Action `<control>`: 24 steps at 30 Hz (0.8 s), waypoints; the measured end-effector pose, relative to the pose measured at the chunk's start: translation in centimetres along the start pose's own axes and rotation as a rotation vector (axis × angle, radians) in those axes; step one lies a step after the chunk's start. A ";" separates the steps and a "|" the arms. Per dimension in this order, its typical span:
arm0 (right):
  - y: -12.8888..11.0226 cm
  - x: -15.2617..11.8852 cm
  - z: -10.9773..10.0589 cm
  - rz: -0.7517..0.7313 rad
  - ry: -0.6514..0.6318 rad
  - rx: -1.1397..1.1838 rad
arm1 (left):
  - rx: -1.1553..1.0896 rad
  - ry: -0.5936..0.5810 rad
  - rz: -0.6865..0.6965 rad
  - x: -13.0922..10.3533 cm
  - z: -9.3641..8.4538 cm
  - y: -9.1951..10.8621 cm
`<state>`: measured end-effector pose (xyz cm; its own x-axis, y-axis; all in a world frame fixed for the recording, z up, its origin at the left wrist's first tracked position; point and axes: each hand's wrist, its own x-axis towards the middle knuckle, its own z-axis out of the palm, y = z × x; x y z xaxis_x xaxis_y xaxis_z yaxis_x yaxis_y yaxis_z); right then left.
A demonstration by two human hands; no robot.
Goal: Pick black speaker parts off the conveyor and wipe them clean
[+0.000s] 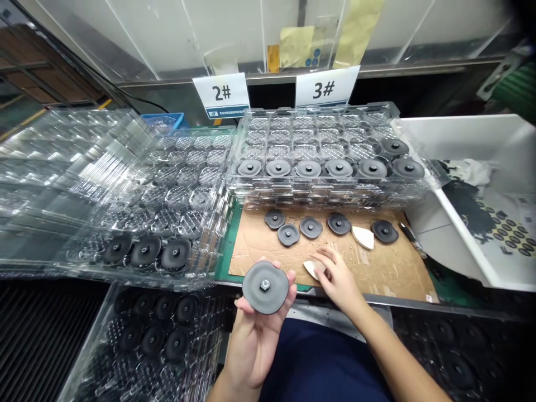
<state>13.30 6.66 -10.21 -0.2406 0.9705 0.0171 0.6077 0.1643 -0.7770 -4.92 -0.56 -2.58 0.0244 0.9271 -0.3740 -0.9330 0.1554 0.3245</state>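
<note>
My left hand (256,340) holds a dark grey disc (274,293) by its edges, its face with a small central nut turned up. To its right, my right hand (337,279) has its fingers curled round a small white pointed piece (310,269) at the cardboard's front part. Several similar discs lie behind my hands on the cardboard sheet (393,273), among them one disc (310,227) near the middle and another (384,231) at the right. Between two of the discs rests a second white pointed piece (363,237).
Behind the cardboard stands a stack of clear trays (310,192) with discs in its front row. More clear trays (201,223) are at the left. A white bin (464,234) with dark scraps is at the right, beside a pen-like tool (412,240).
</note>
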 end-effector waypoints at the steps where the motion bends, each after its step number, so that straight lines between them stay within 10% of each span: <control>1: -0.4 -0.2 0.1 0.006 0.024 0.012 | -0.008 -0.016 -0.016 0.1 0.2 0.0; 8: -5.1 -1.4 -0.1 -0.110 -0.101 0.142 | 0.261 -0.125 0.077 0.0 0.6 0.5; 16: -5.4 -3.2 -0.9 -0.064 -0.127 0.160 | 1.434 -0.269 0.567 0.0 -0.6 2.4; 24: -9.7 -3.1 -2.6 -0.087 -0.177 0.424 | 1.474 -0.279 0.527 -0.9 -1.2 3.4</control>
<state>10.18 2.53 -1.11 -0.4250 0.9051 0.0150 0.2249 0.1217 -0.9667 -8.57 -1.24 -2.21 0.0413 0.9866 0.1580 0.2877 -0.1632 0.9437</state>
